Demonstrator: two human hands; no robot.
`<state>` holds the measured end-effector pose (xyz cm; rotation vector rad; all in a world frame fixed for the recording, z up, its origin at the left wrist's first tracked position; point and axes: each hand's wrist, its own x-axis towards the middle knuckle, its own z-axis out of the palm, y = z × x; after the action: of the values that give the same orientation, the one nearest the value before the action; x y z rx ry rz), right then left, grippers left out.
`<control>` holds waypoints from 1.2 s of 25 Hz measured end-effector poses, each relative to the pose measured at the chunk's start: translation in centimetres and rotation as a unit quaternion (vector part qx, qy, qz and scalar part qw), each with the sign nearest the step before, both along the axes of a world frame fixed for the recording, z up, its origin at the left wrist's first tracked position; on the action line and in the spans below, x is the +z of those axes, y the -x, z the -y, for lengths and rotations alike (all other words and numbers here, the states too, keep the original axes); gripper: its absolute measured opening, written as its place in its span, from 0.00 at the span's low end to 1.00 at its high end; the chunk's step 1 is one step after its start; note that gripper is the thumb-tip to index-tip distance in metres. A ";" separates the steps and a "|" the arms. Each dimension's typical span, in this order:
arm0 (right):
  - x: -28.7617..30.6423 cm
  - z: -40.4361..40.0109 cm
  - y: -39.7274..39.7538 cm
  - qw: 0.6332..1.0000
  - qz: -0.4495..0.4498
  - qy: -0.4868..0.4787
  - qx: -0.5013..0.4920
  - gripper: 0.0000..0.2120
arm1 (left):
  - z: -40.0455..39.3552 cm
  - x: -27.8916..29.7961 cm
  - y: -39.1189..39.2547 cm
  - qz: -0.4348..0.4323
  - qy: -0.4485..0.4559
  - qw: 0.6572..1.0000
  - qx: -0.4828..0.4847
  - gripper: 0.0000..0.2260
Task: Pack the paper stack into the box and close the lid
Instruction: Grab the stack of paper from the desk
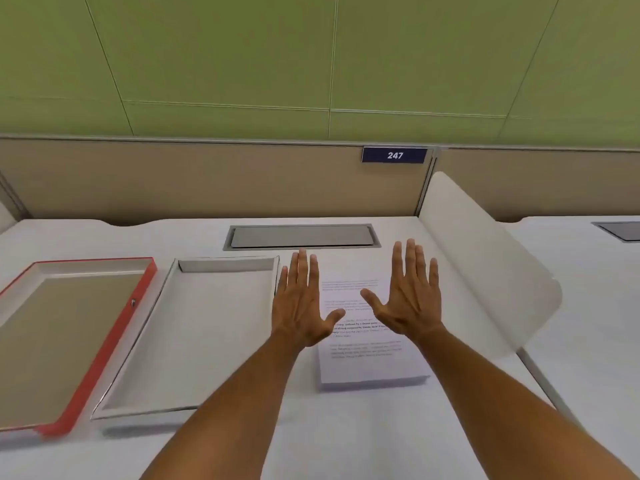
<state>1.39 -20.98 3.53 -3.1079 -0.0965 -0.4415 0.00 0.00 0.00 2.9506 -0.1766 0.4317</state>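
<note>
A stack of printed white paper (367,362) lies on the white desk, right of centre. My left hand (303,299) and my right hand (407,296) hover above its far half, palms down, fingers spread, holding nothing. To the left of the stack sits a shallow white open box (194,327), empty inside. Further left lies the red-edged lid (114,327), turned inner side up, its left part cut off by the frame.
A grey cable hatch (301,236) is set into the desk behind the stack. A white rounded divider (485,271) rises on the right, with another desk beyond it. A beige partition with a "247" plate (394,155) closes the back.
</note>
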 end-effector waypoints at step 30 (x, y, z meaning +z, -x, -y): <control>-8.3 5.7 -8.5 0.770 -0.325 -0.505 -0.216 0.29 | 1.7 -5.2 -6.6 -0.290 0.546 0.737 0.273 0.13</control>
<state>9.88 -26.66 -4.79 -1.9871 0.6366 0.4817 6.59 -1.67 -5.22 1.7396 0.7654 -0.2955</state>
